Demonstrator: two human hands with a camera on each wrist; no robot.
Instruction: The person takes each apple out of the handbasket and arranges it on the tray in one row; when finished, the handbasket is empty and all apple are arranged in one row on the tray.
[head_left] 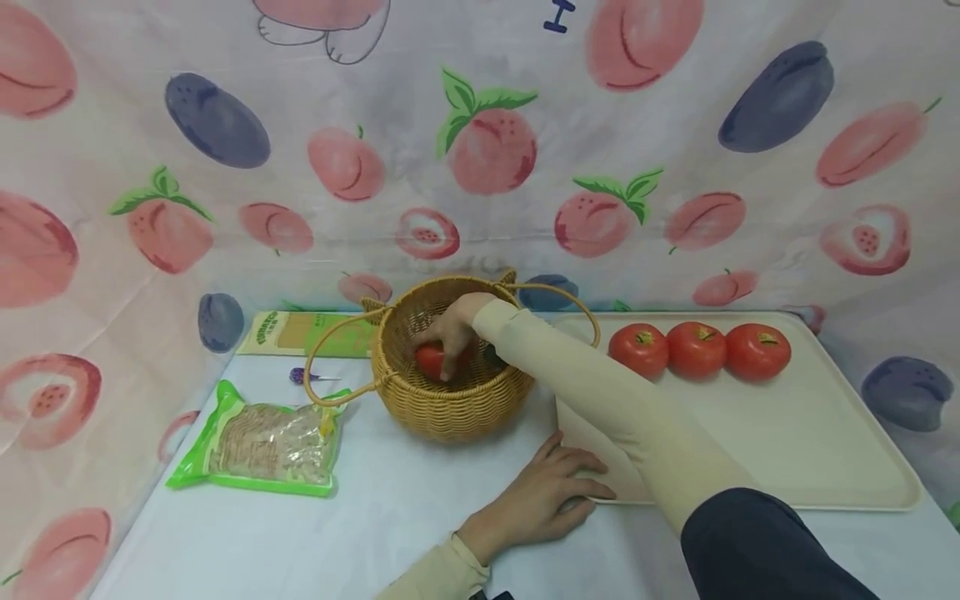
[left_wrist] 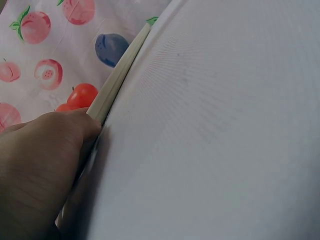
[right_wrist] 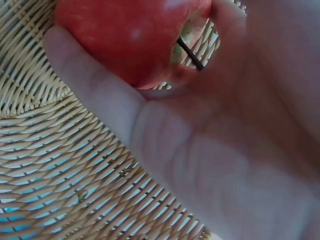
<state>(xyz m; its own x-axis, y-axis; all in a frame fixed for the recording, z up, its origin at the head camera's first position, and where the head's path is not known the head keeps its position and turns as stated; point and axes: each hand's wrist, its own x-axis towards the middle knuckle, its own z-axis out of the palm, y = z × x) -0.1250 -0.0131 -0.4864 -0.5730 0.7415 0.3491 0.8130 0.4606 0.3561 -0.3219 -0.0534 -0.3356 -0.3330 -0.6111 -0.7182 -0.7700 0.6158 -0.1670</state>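
Note:
Inside the round wicker basket (head_left: 450, 417), my right hand (head_left: 454, 327) grips a red apple (head_left: 431, 362). The right wrist view shows the apple (right_wrist: 125, 37) with its dark stem pointing toward the palm, and my thumb along its side. A sleeve covers part of the basket's right rim. My left hand (head_left: 543, 492) lies at the near left corner of a cream tray (head_left: 780, 433), fingers spread over its edge. In the left wrist view, the left hand (left_wrist: 45, 155) touches the tray's rim (left_wrist: 117, 75). Three more red apples (head_left: 696, 350) stand in a row on the tray's far side.
Left of the basket lies a bag of sliced bread (head_left: 273, 442) with green edges. Behind it are a small purple-handled tool (head_left: 298, 376) and a flat green-and-brown package (head_left: 300, 332). Wicker handles (head_left: 318, 358) stick out at both sides. A fruit-print cloth (head_left: 480, 225) hangs behind.

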